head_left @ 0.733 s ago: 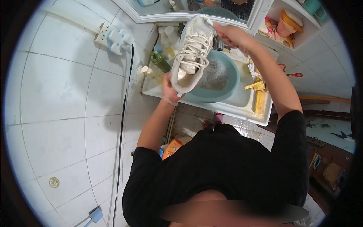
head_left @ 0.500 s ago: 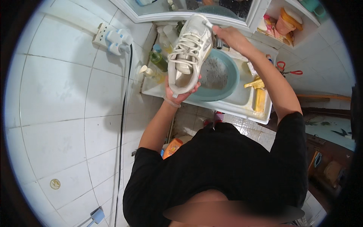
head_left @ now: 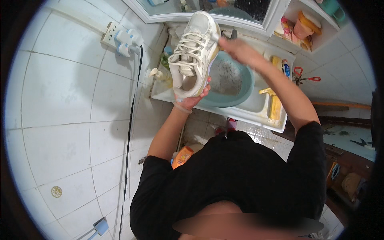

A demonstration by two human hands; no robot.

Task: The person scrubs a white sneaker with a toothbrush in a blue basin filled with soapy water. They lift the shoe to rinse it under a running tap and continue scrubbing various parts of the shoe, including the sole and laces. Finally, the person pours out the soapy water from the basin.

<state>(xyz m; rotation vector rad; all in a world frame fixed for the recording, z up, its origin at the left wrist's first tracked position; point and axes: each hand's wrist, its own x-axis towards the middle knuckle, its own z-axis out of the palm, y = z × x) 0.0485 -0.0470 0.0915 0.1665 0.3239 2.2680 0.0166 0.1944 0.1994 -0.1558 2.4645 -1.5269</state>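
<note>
A white lace-up sneaker (head_left: 193,47) is held up over the left part of the sink, its toe pointing away from me and its opening facing up. My left hand (head_left: 193,101) grips it from beneath at the heel, with fingertips showing along its right side. My right hand (head_left: 244,53), smeared by motion, is closed on what looks like a small white brush (head_left: 216,37). The brush's pale end touches the sneaker's right side near the toe, and the rest is hidden in my fingers. Below and to the right sits a teal basin (head_left: 250,86) of cloudy, sudsy water.
The basin stands in a white sink (head_left: 256,105). Yellow gloves or cloths (head_left: 275,106) lie on its right ledge. A pump bottle (head_left: 158,74) and a green bottle (head_left: 165,60) stand at left. Red-handled scissors (head_left: 308,77) hang at right; a mirror (head_left: 200,16) is ahead.
The sneaker has shifted slightly left and tilted, showing more of its right side. My right hand has moved down and a little left along that side.
</note>
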